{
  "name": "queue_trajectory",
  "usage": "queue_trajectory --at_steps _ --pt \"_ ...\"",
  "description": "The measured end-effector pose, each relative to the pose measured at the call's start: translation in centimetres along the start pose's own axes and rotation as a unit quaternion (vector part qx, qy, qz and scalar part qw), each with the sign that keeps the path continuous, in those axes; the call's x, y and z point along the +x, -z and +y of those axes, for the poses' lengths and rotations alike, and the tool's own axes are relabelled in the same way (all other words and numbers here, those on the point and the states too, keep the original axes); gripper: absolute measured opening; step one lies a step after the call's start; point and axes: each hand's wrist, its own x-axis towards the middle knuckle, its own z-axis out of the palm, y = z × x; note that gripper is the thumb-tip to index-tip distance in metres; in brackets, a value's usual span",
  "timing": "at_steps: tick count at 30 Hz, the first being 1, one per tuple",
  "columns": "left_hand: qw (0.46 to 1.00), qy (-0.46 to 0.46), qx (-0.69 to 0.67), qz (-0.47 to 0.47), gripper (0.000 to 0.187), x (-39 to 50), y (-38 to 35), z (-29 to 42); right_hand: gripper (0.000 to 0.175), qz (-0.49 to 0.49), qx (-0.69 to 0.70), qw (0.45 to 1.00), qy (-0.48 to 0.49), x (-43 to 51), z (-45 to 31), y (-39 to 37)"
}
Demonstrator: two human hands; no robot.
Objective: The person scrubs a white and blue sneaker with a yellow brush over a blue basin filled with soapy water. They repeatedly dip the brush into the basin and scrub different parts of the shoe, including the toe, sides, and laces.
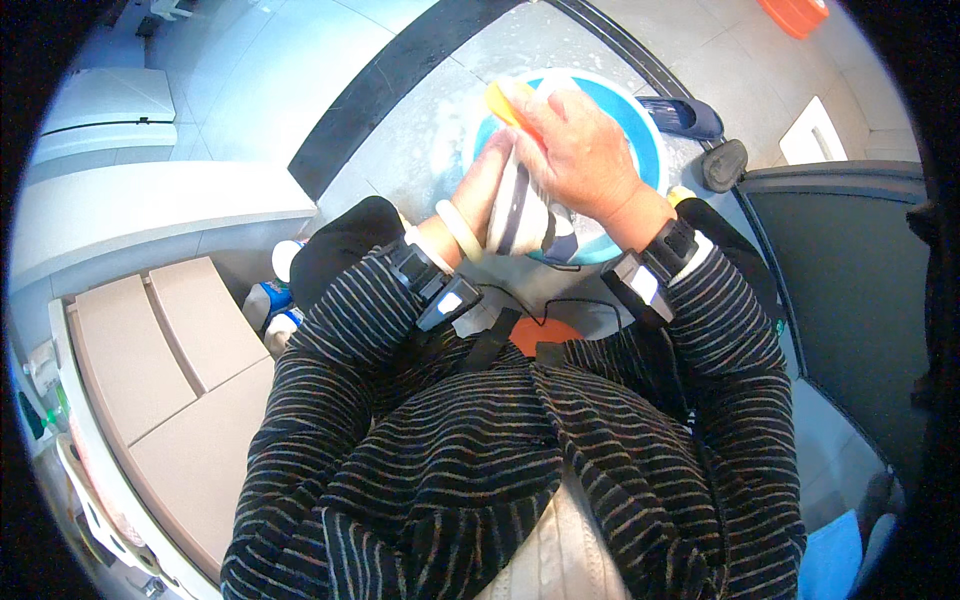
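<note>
My left hand (480,184) grips a white fabric item with navy stripes (517,206); the picture does not settle whether it is a shoe or a cloth. It is held tilted above a blue basin with a pale rim (654,142). My right hand (585,146) is closed around a small yellow object (498,103), pressed close to the upper end of the striped item. Fingers hide most of the yellow object, so its kind is unclear. Both hands meet over the basin, which stands on the wet tiled floor (431,112).
A dark slipper (686,118) lies right of the basin, near a black floor track (622,37). A dark panel (840,262) stands at right. Beige drawers (135,352) and several bottles (266,300) are at left. A thin black cable (551,301) hangs between my wrists.
</note>
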Motion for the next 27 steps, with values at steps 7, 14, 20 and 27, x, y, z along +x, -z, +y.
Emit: queue_trajectory --at_steps 7,14,20,27 --pt "0.997 -0.043 0.052 0.028 0.045 -0.6 0.1 1.0 0.042 -0.038 0.186 0.982 0.0 -0.9 -1.2 0.0" --pt "0.996 -0.021 0.076 0.033 0.046 0.8 -0.9 0.3 0.039 0.009 -0.055 0.994 -0.093 0.7 1.1 -0.9" --pt "0.999 -0.014 0.011 0.033 0.05 -0.4 -1.0 1.4 0.041 0.013 0.205 0.978 -0.043 -0.7 -0.1 -1.0" --pt "0.998 0.006 0.059 -0.006 0.052 -0.9 -0.9 1.5 0.044 0.046 -0.011 0.999 -0.019 0.6 0.5 -0.5"
